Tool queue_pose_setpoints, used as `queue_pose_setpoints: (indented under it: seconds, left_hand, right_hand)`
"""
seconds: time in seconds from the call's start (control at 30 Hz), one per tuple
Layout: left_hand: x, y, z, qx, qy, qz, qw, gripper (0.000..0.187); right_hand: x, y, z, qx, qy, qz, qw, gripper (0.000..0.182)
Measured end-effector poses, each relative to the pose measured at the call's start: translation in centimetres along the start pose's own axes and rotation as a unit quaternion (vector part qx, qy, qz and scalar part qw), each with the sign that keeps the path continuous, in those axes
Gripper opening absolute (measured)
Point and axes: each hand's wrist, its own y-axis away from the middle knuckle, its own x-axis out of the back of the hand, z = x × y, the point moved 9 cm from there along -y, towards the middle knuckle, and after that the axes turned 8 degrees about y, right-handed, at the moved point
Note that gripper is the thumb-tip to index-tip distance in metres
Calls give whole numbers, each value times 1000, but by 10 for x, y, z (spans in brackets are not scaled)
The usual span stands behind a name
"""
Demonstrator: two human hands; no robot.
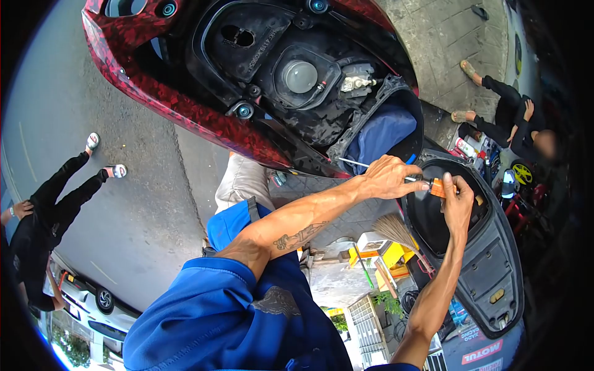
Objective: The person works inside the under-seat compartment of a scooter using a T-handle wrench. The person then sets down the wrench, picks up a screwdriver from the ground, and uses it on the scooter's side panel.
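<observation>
My left hand [390, 177] is closed around the thin metal shaft [353, 162] of what looks like a screwdriver. Its bare end sticks out toward the scooter. In line with it, my right hand [456, 201] pinches an orange handle [439, 187] between thumb and fingers. Whether shaft and handle are joined is hidden by my left fingers. Both hands are above the gap between the red scooter body [145, 93] and its raised seat [495, 272], which lies turned underside up. Beyond my left hand, a dark blue cloth [385, 133] is tucked into the scooter's opening.
A round fuel cap [300, 76] sits in the scooter's black inner tray. One person [59, 198] stands at the left, another [513, 114] sits at the right near bottles and tools. A straw broom [396, 230] and boxes lie below. A white car [99, 303] stands lower left.
</observation>
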Motion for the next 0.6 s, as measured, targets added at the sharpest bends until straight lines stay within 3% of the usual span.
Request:
queue_pose_setpoints:
  seconds: [0.07, 0.2, 0.33, 0.43, 0.47, 0.57, 0.6]
  left_hand:
    - [3, 0, -1, 6, 15, 8, 1000, 51]
    - [6, 1, -4, 24, 31, 9, 999, 56]
    - [1, 1, -6, 17, -7, -14, 1000, 58]
    - [2, 2, -5, -16, -34, 6, 999, 59]
    - [2, 5, -5, -20, -38, 12, 999, 58]
    - [2, 9, -2, -30, -48, 24, 998, 58]
    - [0, 12, 0, -37, -50, 27, 998, 58]
  right_hand:
    - [-5, 3, -8, 20, -25, -17, 999, 26]
    - [2, 3, 11, -49, -39, 40, 997, 28]
    - [-1, 5, 15, -81, 8, -14, 997, 30]
    - [5, 15, -2, 73, -33, 58, 995, 32]
    - [5, 17, 2, 73, -33, 57, 995, 32]
    - [8, 18, 42, -103, 47, 34, 993, 26]
    - [7, 22, 41, -105, 47, 34, 993, 26]
